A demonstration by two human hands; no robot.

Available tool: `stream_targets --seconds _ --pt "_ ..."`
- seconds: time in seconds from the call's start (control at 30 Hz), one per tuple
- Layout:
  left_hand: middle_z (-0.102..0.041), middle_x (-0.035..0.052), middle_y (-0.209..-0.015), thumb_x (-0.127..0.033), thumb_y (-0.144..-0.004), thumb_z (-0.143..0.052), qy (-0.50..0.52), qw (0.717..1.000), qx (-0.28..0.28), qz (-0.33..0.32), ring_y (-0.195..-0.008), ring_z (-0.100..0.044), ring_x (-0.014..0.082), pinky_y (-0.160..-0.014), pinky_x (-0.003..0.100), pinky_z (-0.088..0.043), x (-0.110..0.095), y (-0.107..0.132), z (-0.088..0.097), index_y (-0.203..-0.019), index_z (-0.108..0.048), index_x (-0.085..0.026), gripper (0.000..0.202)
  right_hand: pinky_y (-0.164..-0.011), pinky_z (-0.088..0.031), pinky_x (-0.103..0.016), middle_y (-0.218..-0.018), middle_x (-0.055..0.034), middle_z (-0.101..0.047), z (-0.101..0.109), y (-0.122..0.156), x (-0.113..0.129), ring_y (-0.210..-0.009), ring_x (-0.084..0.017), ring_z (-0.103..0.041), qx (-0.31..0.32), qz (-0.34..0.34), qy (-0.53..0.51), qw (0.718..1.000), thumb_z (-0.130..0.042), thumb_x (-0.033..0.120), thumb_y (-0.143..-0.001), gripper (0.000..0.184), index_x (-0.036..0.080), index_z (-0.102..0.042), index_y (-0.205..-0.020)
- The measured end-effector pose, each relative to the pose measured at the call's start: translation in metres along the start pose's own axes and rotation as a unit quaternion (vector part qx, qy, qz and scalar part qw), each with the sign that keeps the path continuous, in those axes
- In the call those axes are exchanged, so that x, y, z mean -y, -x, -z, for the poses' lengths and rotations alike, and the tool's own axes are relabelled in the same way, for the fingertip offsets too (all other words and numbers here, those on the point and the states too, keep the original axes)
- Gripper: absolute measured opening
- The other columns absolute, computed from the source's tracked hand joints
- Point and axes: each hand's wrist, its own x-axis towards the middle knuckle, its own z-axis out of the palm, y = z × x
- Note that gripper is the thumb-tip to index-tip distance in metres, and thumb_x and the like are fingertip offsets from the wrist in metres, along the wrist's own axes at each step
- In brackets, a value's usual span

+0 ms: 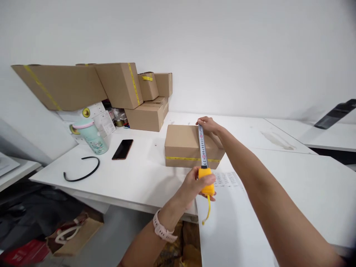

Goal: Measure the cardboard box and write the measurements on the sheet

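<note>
Nearest, the right forearm runs up from the lower corner across the white table (133,178), where a cardboard box (183,142) sits with a printed sheet (226,180) just at its near side. The right hand (207,124) has its fingers curled down, pinning the end of the blade (202,146) to the box's far top edge. The left hand (194,185) is closed around the yellow tape case (206,181) at the near side, with the blade drawn across the box top. If the far fingers ease, the blade could whip back. A hard pull might drag the light box, and a slanted blade would misread.
</note>
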Motion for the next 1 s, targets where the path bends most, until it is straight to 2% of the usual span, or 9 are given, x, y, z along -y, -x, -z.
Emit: stream_targets --seconds 0.1,0.2,0.37,0.5,0.7,0.8,0.9,0.93,1.0 --pt "-0.059 0.0019 -0.083 -0.055 -0.07 -0.083 -0.031 0.999 -0.011 -0.007 -0.067 -0.065 0.0152 -0.059 0.03 -0.058 -0.019 -0.014 -0.003 -0.097 -0.054 -0.018 0.053 -0.078 -0.051 -0.04 -0.093 -0.0099 -0.069 -0.005 0.0 0.003 -0.083 -0.024 -0.06 -0.007 -0.042 -0.023 0.999 -0.056 0.048 -0.088 0.028 0.024 -0.069 -0.087" --pt "-0.058 0.0023 -0.08 -0.06 -0.071 -0.079 -0.026 1.0 0.006 -0.012 -0.065 -0.065 0.016 -0.057 0.029 -0.057 -0.026 -0.017 -0.003 -0.092 -0.058 -0.016 0.052 -0.075 -0.05 -0.038 -0.08 -0.0081 -0.068 -0.011 0.005 0.002 -0.081 -0.024 -0.061 -0.018 -0.06 -0.051 0.997 -0.06 0.049 -0.086 0.028 0.023 -0.068 -0.087" --pt "-0.058 0.0024 -0.086 -0.064 -0.066 -0.079 0.019 1.0 -0.001 0.003 -0.064 -0.067 0.0165 -0.052 0.028 -0.057 -0.017 -0.014 -0.01 -0.094 -0.059 -0.016 0.059 -0.068 -0.05 -0.037 -0.075 -0.0058 -0.068 -0.012 0.017 0.002 -0.075 -0.023 -0.06 -0.007 -0.064 -0.097 0.993 -0.067 0.051 -0.083 0.03 0.023 -0.067 -0.091" --pt "-0.058 0.002 -0.085 -0.062 -0.067 -0.081 0.041 0.999 -0.012 0.014 -0.067 -0.068 0.0182 -0.051 0.027 -0.057 -0.011 -0.013 -0.015 -0.098 -0.056 -0.017 0.06 -0.07 -0.049 -0.038 -0.078 -0.0075 -0.069 -0.007 0.025 0.008 -0.079 -0.025 -0.061 -0.015 -0.068 -0.101 0.992 -0.069 0.05 -0.083 0.03 0.022 -0.066 -0.091" --pt "-0.058 0.0018 -0.088 -0.059 -0.067 -0.084 0.045 0.998 -0.027 0.016 -0.068 -0.068 0.0176 -0.05 0.027 -0.058 -0.009 -0.015 -0.017 -0.102 -0.054 -0.018 0.062 -0.072 -0.05 -0.039 -0.079 -0.0065 -0.068 -0.013 0.016 0.006 -0.079 -0.024 -0.061 -0.008 -0.107 -0.091 0.99 -0.07 0.044 -0.082 0.022 0.023 -0.067 -0.088" --pt "-0.059 0.0033 -0.091 -0.061 -0.068 -0.083 0.04 0.999 -0.02 0.01 -0.068 -0.068 0.0174 -0.049 0.026 -0.058 -0.012 -0.015 -0.017 -0.102 -0.056 -0.017 0.062 -0.074 -0.051 -0.038 -0.082 -0.0055 -0.071 -0.014 0.009 -0.004 -0.078 -0.022 -0.061 0.012 -0.118 -0.135 0.984 -0.071 0.05 -0.083 0.028 0.025 -0.069 -0.094" --pt "-0.06 0.0059 -0.096 -0.062 -0.068 -0.081 0.015 1.0 -0.014 -0.014 -0.068 -0.068 0.0172 -0.047 0.025 -0.056 -0.015 -0.008 -0.008 -0.101 -0.058 -0.016 0.061 -0.079 -0.053 -0.036 -0.093 -0.0063 -0.074 0.0 -0.001 -0.018 -0.084 -0.022 -0.064 0.03 -0.09 -0.223 0.97 -0.069 0.061 -0.085 0.039 0.027 -0.069 -0.104" --pt "-0.061 0.0061 -0.098 -0.06 -0.069 -0.082 0.001 0.999 -0.02 -0.033 -0.069 -0.068 0.0173 -0.048 0.025 -0.056 -0.014 -0.002 -0.002 -0.102 -0.058 -0.016 0.06 -0.08 -0.054 -0.034 -0.098 -0.0071 -0.074 0.007 -0.003 -0.024 -0.087 -0.021 -0.065 0.02 -0.081 -0.251 0.964 -0.067 0.062 -0.086 0.041 0.027 -0.069 -0.106" --pt "-0.062 0.0054 -0.099 -0.053 -0.069 -0.084 -0.037 0.993 -0.059 -0.093 -0.072 -0.067 0.0171 -0.051 0.026 -0.057 -0.011 0.01 0.019 -0.11 -0.057 -0.018 0.06 -0.082 -0.054 -0.03 -0.104 -0.0083 -0.073 0.021 -0.003 -0.041 -0.092 -0.019 -0.066 -0.039 -0.076 -0.288 0.954 -0.063 0.062 -0.09 0.042 0.025 -0.068 -0.107"
